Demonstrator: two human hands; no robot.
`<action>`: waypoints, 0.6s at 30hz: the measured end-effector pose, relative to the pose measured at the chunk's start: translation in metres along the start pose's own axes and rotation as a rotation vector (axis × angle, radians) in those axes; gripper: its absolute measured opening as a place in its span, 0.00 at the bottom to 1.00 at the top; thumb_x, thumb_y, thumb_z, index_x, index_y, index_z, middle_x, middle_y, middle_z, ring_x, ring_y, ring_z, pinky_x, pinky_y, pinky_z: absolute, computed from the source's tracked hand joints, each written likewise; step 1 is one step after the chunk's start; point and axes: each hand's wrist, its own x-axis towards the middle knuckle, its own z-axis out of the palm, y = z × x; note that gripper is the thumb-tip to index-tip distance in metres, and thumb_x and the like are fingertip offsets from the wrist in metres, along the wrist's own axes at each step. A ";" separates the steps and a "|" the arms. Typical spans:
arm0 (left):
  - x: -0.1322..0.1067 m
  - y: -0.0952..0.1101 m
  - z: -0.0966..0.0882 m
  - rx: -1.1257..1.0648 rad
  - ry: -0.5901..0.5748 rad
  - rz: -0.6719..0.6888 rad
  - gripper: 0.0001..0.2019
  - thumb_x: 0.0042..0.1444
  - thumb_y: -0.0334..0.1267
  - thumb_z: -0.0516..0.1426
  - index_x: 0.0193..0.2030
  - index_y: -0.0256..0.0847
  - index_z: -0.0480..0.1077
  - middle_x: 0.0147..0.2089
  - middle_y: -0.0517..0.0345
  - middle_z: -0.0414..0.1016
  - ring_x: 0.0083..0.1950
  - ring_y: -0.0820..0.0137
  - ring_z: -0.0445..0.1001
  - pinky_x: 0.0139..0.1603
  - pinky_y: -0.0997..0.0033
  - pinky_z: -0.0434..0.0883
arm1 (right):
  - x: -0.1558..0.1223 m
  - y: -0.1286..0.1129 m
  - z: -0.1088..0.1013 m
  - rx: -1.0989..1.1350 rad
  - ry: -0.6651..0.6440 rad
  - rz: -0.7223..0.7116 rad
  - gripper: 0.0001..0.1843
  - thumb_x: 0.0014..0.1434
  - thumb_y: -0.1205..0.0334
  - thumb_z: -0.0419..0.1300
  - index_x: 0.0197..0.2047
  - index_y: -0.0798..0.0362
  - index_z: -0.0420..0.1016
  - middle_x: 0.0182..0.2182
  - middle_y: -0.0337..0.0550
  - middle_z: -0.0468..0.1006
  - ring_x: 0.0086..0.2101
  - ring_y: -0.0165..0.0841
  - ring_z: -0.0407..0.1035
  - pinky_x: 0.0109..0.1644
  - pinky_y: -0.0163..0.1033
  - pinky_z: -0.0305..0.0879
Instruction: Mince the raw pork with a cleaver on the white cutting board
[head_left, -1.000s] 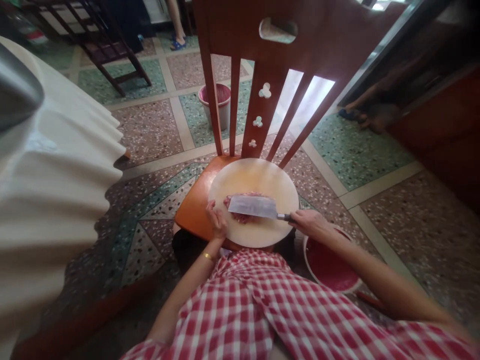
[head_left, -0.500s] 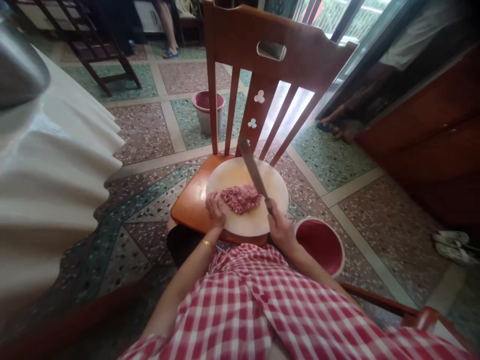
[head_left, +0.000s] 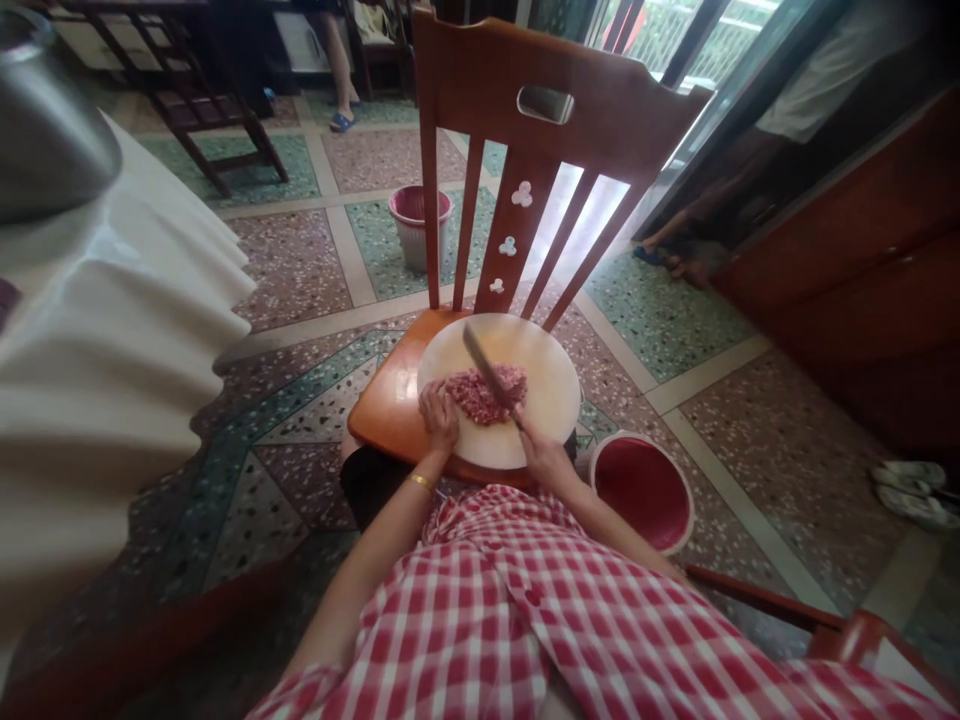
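Note:
A mound of minced meat (head_left: 476,396) lies on a round white cutting board (head_left: 551,400), which rests on the seat of a wooden chair (head_left: 382,400). My right hand (head_left: 546,460) is closed round the handle of a kitchen knife (head_left: 487,368). The blade slants up and left across the mince, seen nearly edge-on; I cannot tell how deep it sits. At the board's left edge, my left hand (head_left: 439,418) lies with its fingers stretched out beside the meat, holding nothing.
A red-lined bucket (head_left: 641,495) stands right of the chair, and a similar bin (head_left: 421,230) behind it. To the left hangs a pale tablecloth (head_left: 150,330) under a metal pot (head_left: 52,120). Another person's legs (head_left: 339,75) show at the back; a second person stands at right.
The knife has come down from above the board and moved left onto the mince, my right hand lowering with it. My left hand stays by the board's left edge.

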 end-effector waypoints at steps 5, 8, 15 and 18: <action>0.000 0.000 0.001 -0.008 -0.025 -0.013 0.14 0.60 0.38 0.44 0.50 0.39 0.63 0.49 0.47 0.65 0.54 0.65 0.62 0.59 0.59 0.57 | -0.001 -0.001 -0.009 0.023 -0.050 0.002 0.25 0.64 0.62 0.45 0.64 0.46 0.54 0.52 0.44 0.71 0.48 0.39 0.69 0.50 0.44 0.66; 0.000 0.001 0.000 -0.009 -0.029 -0.017 0.14 0.60 0.38 0.44 0.50 0.39 0.63 0.49 0.47 0.66 0.54 0.66 0.62 0.59 0.60 0.58 | -0.003 -0.011 -0.012 0.046 0.059 -0.098 0.26 0.64 0.62 0.44 0.65 0.50 0.52 0.53 0.48 0.71 0.48 0.38 0.68 0.52 0.42 0.64; 0.000 0.001 0.000 -0.015 -0.024 -0.048 0.14 0.61 0.37 0.43 0.50 0.38 0.62 0.49 0.47 0.66 0.53 0.66 0.63 0.58 0.60 0.59 | -0.004 0.003 -0.002 0.004 -0.141 0.073 0.25 0.63 0.62 0.45 0.63 0.47 0.56 0.46 0.44 0.76 0.44 0.39 0.72 0.47 0.42 0.68; 0.000 0.001 0.000 -0.034 -0.012 -0.063 0.14 0.61 0.38 0.43 0.49 0.39 0.63 0.48 0.48 0.65 0.52 0.67 0.63 0.57 0.62 0.61 | -0.004 -0.008 -0.017 0.049 -0.019 -0.035 0.25 0.64 0.60 0.44 0.64 0.47 0.55 0.52 0.44 0.72 0.48 0.38 0.68 0.50 0.41 0.66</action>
